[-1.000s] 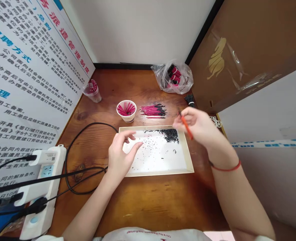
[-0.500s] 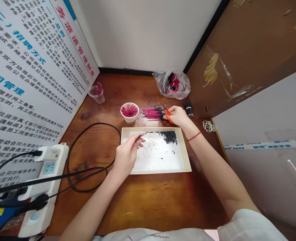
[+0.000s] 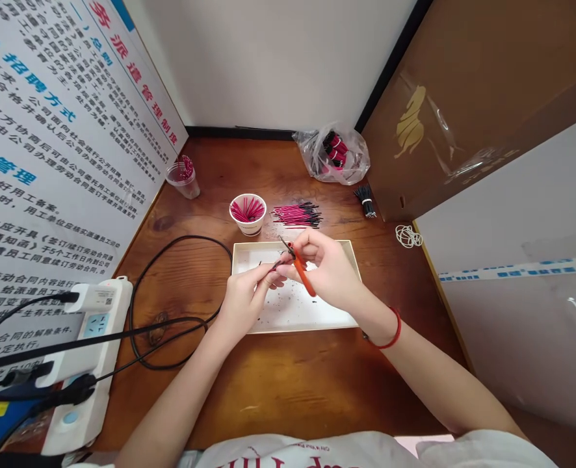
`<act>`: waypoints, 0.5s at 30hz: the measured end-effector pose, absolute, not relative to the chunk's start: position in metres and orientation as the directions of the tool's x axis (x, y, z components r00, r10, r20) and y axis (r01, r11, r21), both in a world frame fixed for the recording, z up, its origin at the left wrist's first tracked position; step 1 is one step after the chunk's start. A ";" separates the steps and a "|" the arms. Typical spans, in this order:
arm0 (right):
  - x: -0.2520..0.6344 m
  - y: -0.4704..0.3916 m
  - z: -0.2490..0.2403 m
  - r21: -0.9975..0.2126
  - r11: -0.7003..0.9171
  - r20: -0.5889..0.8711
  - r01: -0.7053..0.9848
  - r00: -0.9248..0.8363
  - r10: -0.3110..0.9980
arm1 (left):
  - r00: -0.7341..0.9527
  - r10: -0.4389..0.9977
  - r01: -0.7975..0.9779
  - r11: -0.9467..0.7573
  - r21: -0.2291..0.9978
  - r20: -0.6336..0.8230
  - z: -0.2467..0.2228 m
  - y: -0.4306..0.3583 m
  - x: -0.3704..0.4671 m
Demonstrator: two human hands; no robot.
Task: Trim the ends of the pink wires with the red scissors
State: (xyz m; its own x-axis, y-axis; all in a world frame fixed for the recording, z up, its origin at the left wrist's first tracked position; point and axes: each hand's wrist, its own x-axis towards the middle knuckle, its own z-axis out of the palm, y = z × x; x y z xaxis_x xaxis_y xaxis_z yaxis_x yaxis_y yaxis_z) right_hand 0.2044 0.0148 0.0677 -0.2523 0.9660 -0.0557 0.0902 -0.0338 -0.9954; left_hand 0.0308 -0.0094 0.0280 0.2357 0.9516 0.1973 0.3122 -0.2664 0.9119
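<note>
My right hand is closed around small orange-handled snips, their dark tips pointing up and left. A short red end shows beside the blades, apparently a wire between my right fingertips. My left hand pinches a thin dark wire piece, its fingertips meeting those of my right hand. Both hands are over a shallow white box with tiny scraps scattered in it; my right hand hides much of its right side. Beyond the box lies a pile of red-and-black wires.
A paper cup of red wires stands behind the box, and a plastic cup at back left. Farther right are a clear bag of wire bundles, a black bundle and white bands. A power strip and black cables occupy the left.
My right hand, with the snips, has come from the wire pile toward me and left, over the box, and now meets my left hand. A red end now shows by the blades.
</note>
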 end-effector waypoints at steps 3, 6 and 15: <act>0.201 0.012 0.066 -0.994 -0.054 -0.067 0.090 -0.147 0.987 | 0.202 0.953 0.330 -0.282 0.901 0.224 0.028 -0.009 0.030; 0.204 0.011 0.066 -0.992 -0.084 -0.093 0.098 -0.088 0.992 | 0.073 0.962 0.353 -0.271 0.896 0.262 0.030 -0.009 0.029; 0.192 -0.003 0.065 -0.990 -0.104 -0.112 0.100 -0.080 0.990 | -0.008 0.972 0.201 -0.228 0.953 0.235 0.030 -0.011 0.032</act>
State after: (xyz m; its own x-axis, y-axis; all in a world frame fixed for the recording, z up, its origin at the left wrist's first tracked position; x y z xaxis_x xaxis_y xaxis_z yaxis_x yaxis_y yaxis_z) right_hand 0.1921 -0.0026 0.0654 -0.0797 0.9905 -0.1122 0.1002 -0.1040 -0.9895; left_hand 0.0324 -0.0106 0.0303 -0.0079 0.9721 0.2346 0.2011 -0.2283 0.9526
